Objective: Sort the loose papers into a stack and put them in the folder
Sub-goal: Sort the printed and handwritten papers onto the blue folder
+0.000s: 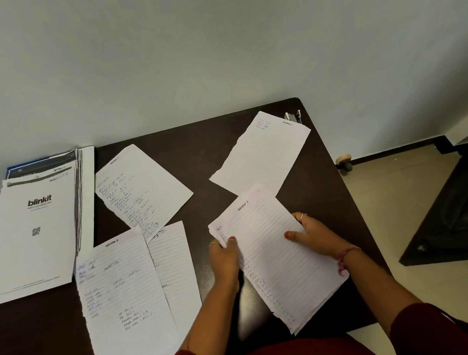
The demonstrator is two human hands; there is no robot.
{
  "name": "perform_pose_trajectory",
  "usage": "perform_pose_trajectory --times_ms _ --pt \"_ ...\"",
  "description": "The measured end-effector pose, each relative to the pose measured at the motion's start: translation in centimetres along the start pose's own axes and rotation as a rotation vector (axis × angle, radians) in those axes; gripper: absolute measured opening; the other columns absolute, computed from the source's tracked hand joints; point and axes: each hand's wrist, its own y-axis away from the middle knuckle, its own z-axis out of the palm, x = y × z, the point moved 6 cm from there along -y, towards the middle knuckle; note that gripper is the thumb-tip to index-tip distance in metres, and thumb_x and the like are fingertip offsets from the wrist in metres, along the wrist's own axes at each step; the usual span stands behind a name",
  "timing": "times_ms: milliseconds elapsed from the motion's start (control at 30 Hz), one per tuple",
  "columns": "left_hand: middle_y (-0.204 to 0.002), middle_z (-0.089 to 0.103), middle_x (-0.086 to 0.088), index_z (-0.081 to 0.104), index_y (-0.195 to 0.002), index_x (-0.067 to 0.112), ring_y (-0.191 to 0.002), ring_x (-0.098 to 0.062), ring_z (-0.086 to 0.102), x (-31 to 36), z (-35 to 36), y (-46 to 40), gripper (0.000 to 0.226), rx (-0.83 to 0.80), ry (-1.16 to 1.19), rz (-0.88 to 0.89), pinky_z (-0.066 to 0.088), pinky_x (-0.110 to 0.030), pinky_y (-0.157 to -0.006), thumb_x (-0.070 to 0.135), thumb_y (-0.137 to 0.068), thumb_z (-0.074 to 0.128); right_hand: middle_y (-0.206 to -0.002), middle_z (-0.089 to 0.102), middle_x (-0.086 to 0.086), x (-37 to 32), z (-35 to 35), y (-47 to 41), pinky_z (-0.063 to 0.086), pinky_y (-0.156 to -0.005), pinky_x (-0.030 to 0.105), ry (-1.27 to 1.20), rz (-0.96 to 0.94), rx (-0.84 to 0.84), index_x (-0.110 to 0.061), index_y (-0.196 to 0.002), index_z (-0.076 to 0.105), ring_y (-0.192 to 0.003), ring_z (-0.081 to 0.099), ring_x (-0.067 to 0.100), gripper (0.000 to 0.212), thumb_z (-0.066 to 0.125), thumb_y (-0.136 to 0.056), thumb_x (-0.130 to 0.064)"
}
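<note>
The dark table point(204, 151) carried everything. At its far-left corner lay the printed pile point(34, 236), a blue folder edge point(12, 169) perhaps beneath it. Four loose sheets point(124, 298) lay left of and beyond the gathered stack point(276, 259). The left hand point(224, 258) pinched that stack's left edge; the right hand point(315, 236) gripped its right. Gathering seemed underway; next, collect another sheet.

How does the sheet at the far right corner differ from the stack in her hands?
The far sheet lies flat on the table, untouched; the stack is gripped by the left hand and right hand. The far sheet is single and nearly blank, with a few lines at its top; the stack holds several sheets, with writing down its left edge. Both are white lined paper with a handwritten heading.
</note>
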Motion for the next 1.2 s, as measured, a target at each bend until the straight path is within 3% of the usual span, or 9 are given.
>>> perform_pose_trajectory --times_ms 167,333,400,500,767,900,1000,1100,1200 --pt "-0.112 0.062 -0.007 0.051 -0.111 0.014 -0.101 -0.022 0.061 -0.2 0.0 0.1 0.012 -0.024 -0.007 0.014 0.050 -0.040 -0.091 0.015 -0.100 0.045 -0.120 0.053 -0.001 -0.6 0.7 0.1 0.046 -0.091 0.026 0.037 -0.045 0.009 -0.012 -0.136 0.041 -0.110 0.055 0.015 0.049 0.061 -0.092 -0.021" --pt "-0.112 0.065 -0.007 0.053 -0.121 0.009 -0.101 -0.021 0.063 1.5 -0.9 0.5 0.023 -0.051 0.104 0.092 0.050 -0.028 -0.079 0.013 -0.099 0.046 -0.117 0.059 0.000 -1.1 0.5 0.7 0.048 -0.081 0.019 -0.056 -0.080 0.117 -0.014 -0.134 0.041 -0.103 0.059 0.012 0.052 0.065 -0.089 -0.023" --pt "-0.113 0.065 -0.006 0.054 -0.121 0.013 -0.102 -0.020 0.063 2.3 -1.3 0.5 0.023 -0.071 0.136 0.117 0.051 -0.030 -0.082 0.013 -0.099 0.047 -0.117 0.060 0.001 -1.4 0.6 1.0 0.050 -0.077 0.019 -0.127 -0.099 0.162 -0.015 -0.134 0.041 -0.101 0.061 0.011 0.055 0.068 -0.087 -0.025" --pt "-0.117 0.065 -0.003 0.055 -0.119 0.021 -0.106 -0.017 0.062 3.7 -2.0 0.6 0.023 -0.112 0.166 0.148 0.049 -0.034 -0.092 0.013 -0.098 0.049 -0.120 0.051 -0.002 -2.2 0.4 1.1 0.049 -0.084 0.022 -0.148 -0.130 0.253 -0.018 -0.133 0.042 -0.106 0.057 0.011 0.059 0.071 -0.083 -0.032" --pt "-0.114 0.067 0.000 0.054 -0.125 0.014 -0.103 -0.017 0.065 8.1 -5.4 0.4 0.027 -0.200 0.217 0.208 0.053 -0.030 -0.084 0.015 -0.099 0.049 -0.119 0.067 0.005 -5.2 4.0 1.5 0.052 -0.094 0.038 -0.473 -0.148 0.110 -0.012 -0.124 0.055 -0.107 0.066 0.018 0.036 0.062 -0.091 -0.021" --pt "-0.110 0.069 0.002 0.058 -0.119 0.018 -0.097 -0.013 0.067 8.9 -7.2 0.4 0.024 -0.243 0.194 0.184 0.056 -0.026 -0.077 0.024 -0.097 0.054 -0.121 0.066 0.000 -6.8 6.0 1.6 0.049 -0.097 0.033 -0.479 -0.163 0.169 -0.020 -0.119 0.059 -0.110 0.063 0.013 0.025 0.057 -0.094 -0.020" --pt "-0.106 0.070 0.005 0.060 -0.114 0.021 -0.092 -0.009 0.068 7.9 -8.2 0.7 0.019 -0.326 0.113 0.162 0.054 -0.017 -0.069 0.018 -0.096 0.056 -0.122 0.063 -0.007 -7.7 7.3 1.6 0.047 -0.098 0.030 -0.480 -0.153 0.209 -0.023 -0.121 0.057 -0.112 0.060 0.009 0.026 0.056 -0.095 -0.025" --pt "-0.119 0.066 0.000 0.058 -0.123 0.016 -0.102 -0.012 0.064 6.6 -9.2 0.8 0.029 -0.337 -0.051 0.204 0.049 -0.020 -0.080 0.013 -0.094 0.057 -0.114 0.061 -0.016 -8.9 8.5 1.8 0.046 -0.090 0.019 -0.461 -0.152 0.234 -0.031 -0.114 0.053 -0.108 0.057 0.003 0.018 0.052 -0.097 -0.026" --pt "-0.127 0.060 0.001 0.050 -0.133 0.014 -0.107 -0.010 0.057 6.3 -10.0 0.7 0.039 -0.279 -0.114 0.281 0.043 -0.023 -0.089 0.012 -0.094 0.057 -0.121 0.060 -0.006 -9.8 9.1 2.0 0.045 -0.098 0.029 -0.378 -0.173 0.278 -0.023 -0.119 0.053 -0.114 0.056 0.012 0.021 0.050 -0.098 -0.026"
